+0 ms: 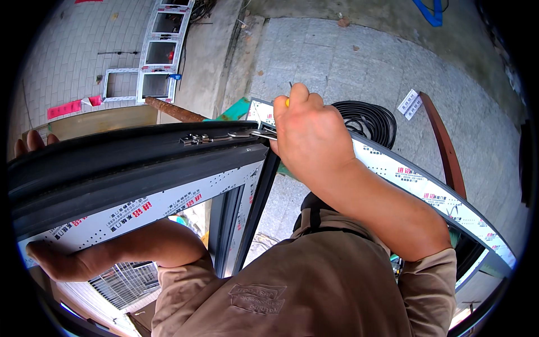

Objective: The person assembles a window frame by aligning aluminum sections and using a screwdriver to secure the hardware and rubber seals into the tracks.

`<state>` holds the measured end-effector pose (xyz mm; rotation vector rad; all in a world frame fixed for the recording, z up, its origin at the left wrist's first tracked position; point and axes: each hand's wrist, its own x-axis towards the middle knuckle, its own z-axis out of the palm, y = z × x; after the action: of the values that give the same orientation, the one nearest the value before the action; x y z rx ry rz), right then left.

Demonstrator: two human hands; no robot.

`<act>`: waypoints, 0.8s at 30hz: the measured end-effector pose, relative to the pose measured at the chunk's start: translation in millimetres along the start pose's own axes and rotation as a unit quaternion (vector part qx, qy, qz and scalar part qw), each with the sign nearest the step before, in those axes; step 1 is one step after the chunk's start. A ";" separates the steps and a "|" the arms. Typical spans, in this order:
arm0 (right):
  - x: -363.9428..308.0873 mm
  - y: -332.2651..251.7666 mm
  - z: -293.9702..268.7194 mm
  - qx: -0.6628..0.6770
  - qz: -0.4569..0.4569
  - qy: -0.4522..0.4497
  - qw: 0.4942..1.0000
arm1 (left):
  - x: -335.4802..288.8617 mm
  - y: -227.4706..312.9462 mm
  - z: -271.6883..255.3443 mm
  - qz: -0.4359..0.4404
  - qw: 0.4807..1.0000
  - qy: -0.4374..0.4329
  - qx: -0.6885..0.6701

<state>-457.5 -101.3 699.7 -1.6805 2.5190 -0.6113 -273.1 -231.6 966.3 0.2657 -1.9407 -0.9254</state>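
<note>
A dark window sash (140, 147) with white printed protective film stands open against a filmed window frame (387, 161). At the far left, my left hand (62, 264) grips the sash's outer end, its fingertips showing over the far edge. Silvery hinge hardware (224, 136) lies along the sash's top edge near the corner. My right hand (309, 129) is closed in a fist over that corner, beside the hardware. It holds a small tool (288, 103) that shows a bit of yellow and a thin dark tip; my fist hides the rest.
A coil of black hose or cable (370, 121) lies on the paving beyond the frame. Right of it are a reddish-brown bar (446, 146) and a white printed card (409, 105). Several white-edged frames (161, 53) and a rusty pipe (175, 110) lie at the upper left.
</note>
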 end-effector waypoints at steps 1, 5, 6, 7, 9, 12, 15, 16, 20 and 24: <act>0.1 0.2 0.2 0.002 0.001 0.002 1.000 | -2.2 -2.7 2.5 0.008 1.000 0.008 0.015; 1.2 0.3 1.3 0.014 -0.003 0.010 1.000 | -16.9 -26.4 54.2 0.077 0.982 0.116 0.129; 1.3 0.8 1.8 0.017 -0.003 0.012 1.000 | -22.6 -33.7 56.2 0.090 0.982 0.109 0.125; 1.3 -0.3 0.4 0.019 -0.004 0.014 1.000 | -31.6 -37.9 52.2 0.080 0.991 0.092 0.052; 1.5 0.7 0.0 0.019 0.002 0.017 1.000 | -49.8 -53.2 46.5 0.052 0.991 0.063 -0.104; 0.5 3.3 0.3 0.009 -0.003 0.007 1.000 | -76.3 -85.9 43.7 -0.061 0.985 0.096 -0.129; 0.2 0.5 -2.1 0.009 -0.007 0.014 1.000 | -80.6 -182.9 -14.8 -0.225 0.956 -0.029 -0.184; 0.2 -2.1 -4.4 0.017 -0.014 0.014 1.000 | -90.6 -218.7 -35.7 -0.316 0.918 -0.092 -0.223; 1.6 -0.9 -5.9 0.033 -0.013 0.014 0.999 | -122.8 -255.6 24.4 -0.369 0.900 -0.233 -0.002; -0.8 5.0 -7.4 0.053 -0.015 0.021 0.998 | -126.3 -246.3 63.0 -0.422 0.833 -0.319 -0.163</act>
<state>-463.4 -96.7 704.6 -1.6888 2.4457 -0.7771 -301.9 -304.4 693.5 0.7173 -2.2081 -2.1276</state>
